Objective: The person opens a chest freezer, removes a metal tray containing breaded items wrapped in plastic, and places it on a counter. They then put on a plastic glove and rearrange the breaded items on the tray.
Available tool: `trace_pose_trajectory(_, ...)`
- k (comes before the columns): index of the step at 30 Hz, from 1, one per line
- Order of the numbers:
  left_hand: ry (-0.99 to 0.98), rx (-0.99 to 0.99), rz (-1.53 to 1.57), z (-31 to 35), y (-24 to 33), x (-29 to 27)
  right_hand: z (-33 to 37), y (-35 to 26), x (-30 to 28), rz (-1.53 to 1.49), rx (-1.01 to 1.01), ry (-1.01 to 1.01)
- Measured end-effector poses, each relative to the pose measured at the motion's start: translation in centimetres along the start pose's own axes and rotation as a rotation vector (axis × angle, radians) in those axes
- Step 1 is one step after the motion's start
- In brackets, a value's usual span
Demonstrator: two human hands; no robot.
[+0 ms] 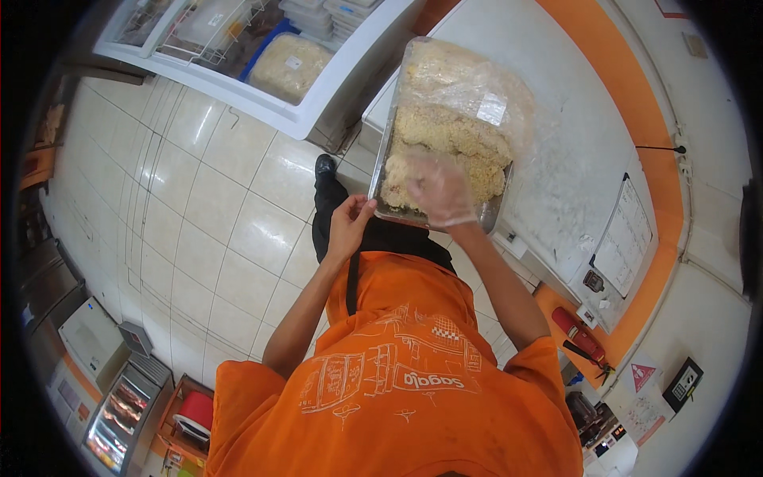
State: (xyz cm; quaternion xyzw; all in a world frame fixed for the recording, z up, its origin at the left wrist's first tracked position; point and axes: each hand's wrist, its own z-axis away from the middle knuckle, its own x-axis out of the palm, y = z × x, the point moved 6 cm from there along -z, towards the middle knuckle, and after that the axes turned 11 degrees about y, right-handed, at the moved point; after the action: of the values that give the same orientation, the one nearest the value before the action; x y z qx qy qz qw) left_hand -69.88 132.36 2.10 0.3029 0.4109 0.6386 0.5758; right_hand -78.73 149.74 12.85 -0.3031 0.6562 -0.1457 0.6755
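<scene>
A metal tray (382, 171) holds pale yellow, crumb-coated pieces of food (457, 131), whose exact kind I cannot make out. My left hand (350, 226) is bare and grips the tray at its near left corner, thumb against the rim. Over the near part of the crumbed pieces is my right hand (439, 188), in a clear plastic glove. Motion smears its fingers, so whether it holds a piece is unclear. A clear plastic bag (477, 79) with a white label covers the far part of the tray.
Under the tray is a white chest-like top (556, 151) by the wall. At the upper left stands a glass-topped freezer (306, 119) with tubs inside. A clipboard (624, 238) and a red fire extinguisher (579, 334) are on the right. Tiled floor (214, 175) lies to the left.
</scene>
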Motion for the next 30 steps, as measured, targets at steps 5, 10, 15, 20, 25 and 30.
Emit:
trace_pose_trajectory(5, 0.006, 0.003, 0.011, 0.1, 0.5, 0.0, 4.0, -1.8, 2.7, 0.202, -0.243, -0.058)
trace_pose_trajectory(10, 0.004, -0.001, 0.076, 0.1, 0.8, 0.2, 5.0, -0.3, 2.7, 0.125, -0.233, 0.079)
trace_pose_trajectory(15, 0.005, -0.005, 0.076, -0.2, -0.3, -0.1, 4.0, 0.5, 1.9, 0.113, -0.184, -0.005)
trace_pose_trajectory(20, 0.016, -0.006, 0.047, -0.2, -0.1, -0.5, 4.2, 9.7, -3.6, 0.387, 0.302, 0.214)
trace_pose_trajectory(25, -0.017, -0.039, 0.043, -0.3, -0.2, 0.0, 4.8, 11.4, -5.0, 0.562, 0.424, 0.280)
trace_pose_trajectory(30, -0.076, -0.126, 0.126, -0.2, -1.0, 0.2, 4.5, 12.1, -3.8, 0.341, 0.765, 0.001)
